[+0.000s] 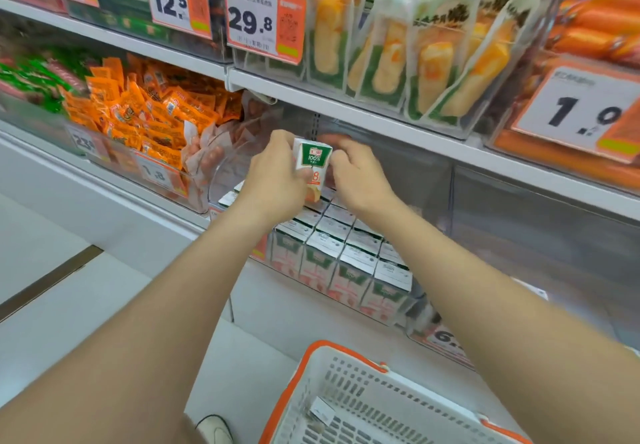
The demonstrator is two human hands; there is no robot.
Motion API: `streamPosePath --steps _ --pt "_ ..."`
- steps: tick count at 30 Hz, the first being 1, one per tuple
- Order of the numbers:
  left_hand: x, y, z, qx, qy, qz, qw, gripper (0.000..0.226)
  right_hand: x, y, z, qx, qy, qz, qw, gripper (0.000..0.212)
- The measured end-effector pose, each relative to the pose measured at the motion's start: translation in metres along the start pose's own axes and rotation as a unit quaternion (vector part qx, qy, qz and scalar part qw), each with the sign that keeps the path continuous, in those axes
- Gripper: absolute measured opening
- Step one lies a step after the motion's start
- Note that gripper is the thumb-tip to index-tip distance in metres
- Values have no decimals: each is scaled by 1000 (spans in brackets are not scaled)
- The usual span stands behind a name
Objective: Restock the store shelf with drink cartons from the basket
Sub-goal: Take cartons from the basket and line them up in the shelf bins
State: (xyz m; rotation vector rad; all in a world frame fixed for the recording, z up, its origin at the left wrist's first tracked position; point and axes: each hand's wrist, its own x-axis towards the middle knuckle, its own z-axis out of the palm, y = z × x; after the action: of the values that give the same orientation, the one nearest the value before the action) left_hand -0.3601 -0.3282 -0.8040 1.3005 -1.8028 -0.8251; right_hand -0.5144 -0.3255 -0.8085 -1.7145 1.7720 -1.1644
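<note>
Left hand: I see the left hand [277, 173] up at shelf height, fingers curled round the left side of a small juice carton [311, 163], thumb on its front face.
Right hand: the right hand [356, 173] is on the other side, fingers wrapped round the carton's right edge and back. So both hands grip the same box.
Juice carton: white with a green badge reading 100% and orange print below. It is upright, tipped slightly, held in the air just above the back rows of the bin.
Stocked cartons: matching stocked cartons [343, 260] stand packed in neat rows, tops up, touching one another.
Clear bin: they sit inside a clear bin [225, 173] on the lower shelf; its curved transparent wall rises on the left.
Shelf above: a white shelf edge [381, 121] runs just over the hands.
Basket: at the bottom of my view is a white slotted basket [381, 405] with an orange rim, well below the hands.
Basket contents: one spare carton [321, 412] lies tilted inside; I can't see the rest of the floor of it.
Neighbours: orange snack packets [145, 108] fill the bin to the left; yellow and green pouches [398, 56] stand on the shelf above.
Tags: a 29.8 price tag [258, 21] hangs up top, a 1.0 price tag [581, 111] on the right.
Floor: a pale shoe [214, 429] shows beside the basket.
</note>
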Motion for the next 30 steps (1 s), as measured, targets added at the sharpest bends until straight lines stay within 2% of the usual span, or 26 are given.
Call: streamPosePath --steps 2,4,9,12,15,17,19,21,24,27,30 --pt "-14 12 -1 -69 -48 35 996 30 -39 -3 -12 53 36 -13 998 37" --pt "-32 24 -3 -128 -106 60 984 28 -72 -2 -26 56 49 -35 997 30" --pt "-71 49 5 -115 -168 91 975 29 -121 -2 -64 57 80 -15 995 27" --pt "-93 69 21 -136 -203 120 962 32 -149 0 -95 102 105 11 989 28" --pt "-117 90 46 -154 -245 153 945 32 -174 9 -135 80 79 12 994 26" --pt "-127 96 70 -126 -231 181 948 26 -189 21 -160 67 61 27 996 20" --pt "-131 96 94 -26 -157 239 958 25 -202 35 -180 51 81 47 994 17" --pt "-134 96 114 69 -105 283 951 22 -211 47 -198 11 126 57 990 18" --pt "-139 92 136 156 -126 333 921 22 -222 58 -226 -123 179 38 975 20" --pt "-144 87 154 191 -148 357 902 21 -229 76 -250 -271 137 38 952 27" --pt "-147 83 168 228 -176 348 892 30 -232 105 -256 -361 50 123 923 29"
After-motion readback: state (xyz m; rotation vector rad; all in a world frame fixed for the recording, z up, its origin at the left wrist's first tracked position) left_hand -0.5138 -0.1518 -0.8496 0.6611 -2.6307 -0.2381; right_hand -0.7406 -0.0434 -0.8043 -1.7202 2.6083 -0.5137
